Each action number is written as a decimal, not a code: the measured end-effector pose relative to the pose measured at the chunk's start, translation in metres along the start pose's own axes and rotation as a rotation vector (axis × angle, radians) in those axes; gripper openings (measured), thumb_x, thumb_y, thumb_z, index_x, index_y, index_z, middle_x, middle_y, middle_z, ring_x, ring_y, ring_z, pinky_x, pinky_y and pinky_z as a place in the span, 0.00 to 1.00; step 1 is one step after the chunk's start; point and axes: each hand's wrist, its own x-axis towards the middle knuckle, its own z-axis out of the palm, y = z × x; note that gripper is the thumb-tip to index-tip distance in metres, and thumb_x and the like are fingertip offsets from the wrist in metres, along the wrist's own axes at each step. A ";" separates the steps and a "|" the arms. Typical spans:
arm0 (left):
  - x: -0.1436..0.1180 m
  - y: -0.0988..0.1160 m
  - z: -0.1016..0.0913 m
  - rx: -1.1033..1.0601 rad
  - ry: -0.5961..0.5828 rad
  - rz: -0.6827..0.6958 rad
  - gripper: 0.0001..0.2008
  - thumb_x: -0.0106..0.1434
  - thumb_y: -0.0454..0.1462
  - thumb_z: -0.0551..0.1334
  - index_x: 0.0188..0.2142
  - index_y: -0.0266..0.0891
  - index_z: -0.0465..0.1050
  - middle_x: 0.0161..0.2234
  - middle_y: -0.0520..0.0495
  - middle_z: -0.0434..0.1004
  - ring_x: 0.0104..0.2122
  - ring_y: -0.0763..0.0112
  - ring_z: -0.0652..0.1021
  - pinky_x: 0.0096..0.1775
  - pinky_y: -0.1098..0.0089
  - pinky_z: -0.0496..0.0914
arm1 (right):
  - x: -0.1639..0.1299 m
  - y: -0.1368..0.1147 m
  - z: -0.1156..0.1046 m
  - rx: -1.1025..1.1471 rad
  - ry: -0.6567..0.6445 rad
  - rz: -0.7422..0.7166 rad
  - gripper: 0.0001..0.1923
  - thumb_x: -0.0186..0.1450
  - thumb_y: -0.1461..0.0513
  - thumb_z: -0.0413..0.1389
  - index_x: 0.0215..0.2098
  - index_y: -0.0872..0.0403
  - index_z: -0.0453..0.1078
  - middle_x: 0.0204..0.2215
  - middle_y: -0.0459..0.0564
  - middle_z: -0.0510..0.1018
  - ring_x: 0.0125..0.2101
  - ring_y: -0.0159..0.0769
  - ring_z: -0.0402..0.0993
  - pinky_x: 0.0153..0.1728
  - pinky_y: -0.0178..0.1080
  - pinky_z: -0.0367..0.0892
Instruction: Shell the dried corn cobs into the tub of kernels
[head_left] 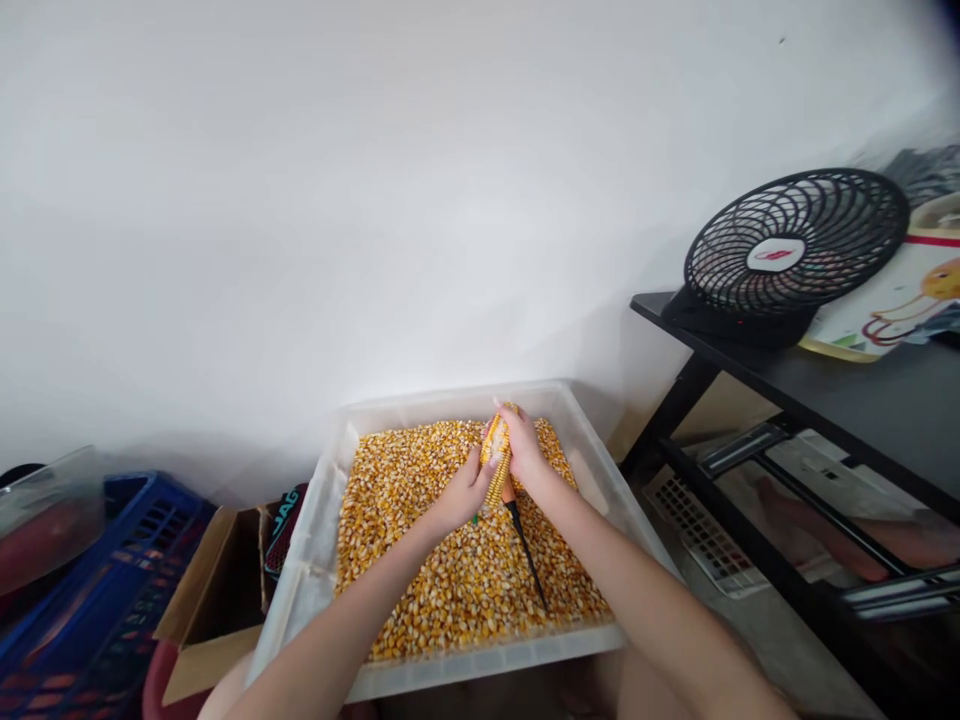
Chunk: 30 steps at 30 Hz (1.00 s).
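Both of my hands grip one ear of corn (496,478) above a white plastic bin (442,668). My left hand (471,485) is wrapped on its left side, and my right hand (522,440) closes on its upper right side. Part of the cob shows bare and pale, with rows of yellow kernels around it. Loose corn kernels (420,570) fill the bottom of the bin. Just below my hands, a screwdriver-like tool (526,550) with an orange and black handle and a dark shaft lies on the kernels. A small green bit beside my left hand is too small to name.
A black fan (795,240) stands on a dark table (885,400) at the right, beside a printed container (892,300). Left of the bin are an open cardboard box (217,590) and a blue crate (97,600). A white wall (375,200) rises behind.
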 end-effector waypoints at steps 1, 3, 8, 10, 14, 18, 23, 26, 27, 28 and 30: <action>0.000 -0.001 0.001 0.006 0.005 0.010 0.25 0.63 0.49 0.47 0.52 0.35 0.60 0.45 0.40 0.69 0.47 0.62 0.69 0.51 0.64 0.59 | 0.000 0.000 0.000 0.005 -0.005 -0.009 0.14 0.52 0.51 0.55 0.25 0.50 0.58 0.16 0.40 0.68 0.17 0.33 0.67 0.19 0.35 0.63; 0.000 -0.002 0.002 0.018 0.010 0.028 0.25 0.63 0.49 0.47 0.54 0.35 0.58 0.48 0.39 0.68 0.48 0.62 0.69 0.52 0.63 0.59 | 0.001 -0.001 0.000 0.017 -0.007 -0.019 0.13 0.53 0.51 0.55 0.25 0.50 0.58 0.16 0.39 0.68 0.17 0.33 0.67 0.18 0.35 0.62; 0.000 0.006 -0.001 -0.004 -0.010 0.037 0.25 0.64 0.47 0.47 0.55 0.35 0.57 0.52 0.39 0.65 0.52 0.62 0.66 0.55 0.63 0.56 | 0.002 -0.002 -0.001 0.049 -0.002 0.002 0.13 0.52 0.52 0.56 0.25 0.51 0.59 0.15 0.39 0.68 0.17 0.32 0.67 0.18 0.35 0.62; -0.001 0.013 -0.005 -0.071 -0.048 -0.004 0.25 0.63 0.47 0.48 0.56 0.37 0.57 0.53 0.41 0.63 0.53 0.62 0.64 0.54 0.63 0.59 | 0.003 -0.004 -0.002 0.073 -0.019 0.028 0.13 0.52 0.53 0.56 0.24 0.51 0.59 0.15 0.40 0.68 0.17 0.33 0.68 0.18 0.35 0.63; -0.005 0.022 -0.009 -0.224 -0.208 -0.162 0.29 0.60 0.49 0.53 0.58 0.43 0.51 0.51 0.41 0.64 0.42 0.61 0.72 0.33 0.67 0.72 | 0.005 -0.011 -0.006 0.134 -0.010 0.076 0.13 0.52 0.53 0.56 0.23 0.51 0.60 0.15 0.40 0.68 0.18 0.34 0.69 0.20 0.37 0.64; -0.009 0.021 -0.003 -0.213 -0.156 -0.191 0.33 0.58 0.51 0.55 0.59 0.42 0.50 0.41 0.42 0.69 0.26 0.70 0.73 0.24 0.70 0.71 | 0.006 -0.013 -0.008 0.135 0.002 0.073 0.13 0.51 0.53 0.57 0.23 0.52 0.60 0.16 0.41 0.69 0.17 0.33 0.68 0.19 0.36 0.64; -0.011 0.018 0.000 -0.100 -0.129 -0.160 0.32 0.61 0.52 0.50 0.60 0.41 0.45 0.41 0.41 0.68 0.19 0.77 0.69 0.21 0.70 0.69 | 0.006 -0.012 -0.008 0.142 -0.023 0.087 0.13 0.51 0.53 0.57 0.23 0.52 0.60 0.15 0.40 0.69 0.17 0.32 0.68 0.17 0.34 0.62; -0.011 0.016 -0.002 -0.017 -0.156 -0.162 0.33 0.62 0.52 0.48 0.61 0.39 0.42 0.38 0.42 0.69 0.18 0.77 0.69 0.21 0.69 0.70 | 0.006 -0.011 -0.008 0.164 -0.031 0.099 0.12 0.51 0.54 0.57 0.23 0.51 0.60 0.14 0.39 0.69 0.16 0.32 0.67 0.16 0.34 0.61; -0.011 0.015 -0.002 0.010 -0.163 -0.164 0.33 0.62 0.52 0.47 0.61 0.39 0.41 0.36 0.43 0.69 0.18 0.76 0.69 0.21 0.69 0.70 | 0.006 -0.011 -0.008 0.163 -0.030 0.101 0.11 0.51 0.55 0.57 0.23 0.51 0.60 0.14 0.39 0.69 0.16 0.32 0.67 0.16 0.34 0.61; -0.010 0.014 -0.002 0.038 -0.163 -0.171 0.33 0.62 0.52 0.46 0.61 0.38 0.41 0.34 0.44 0.70 0.17 0.76 0.69 0.21 0.69 0.69 | 0.006 -0.010 -0.008 0.161 -0.032 0.102 0.11 0.51 0.55 0.57 0.23 0.51 0.61 0.14 0.39 0.70 0.15 0.32 0.67 0.16 0.34 0.61; -0.010 0.012 -0.002 0.076 -0.157 -0.194 0.33 0.63 0.52 0.43 0.61 0.37 0.40 0.33 0.43 0.70 0.16 0.76 0.69 0.22 0.68 0.69 | 0.005 -0.010 -0.007 0.157 -0.033 0.095 0.11 0.51 0.55 0.58 0.23 0.52 0.61 0.14 0.39 0.69 0.15 0.31 0.66 0.16 0.34 0.61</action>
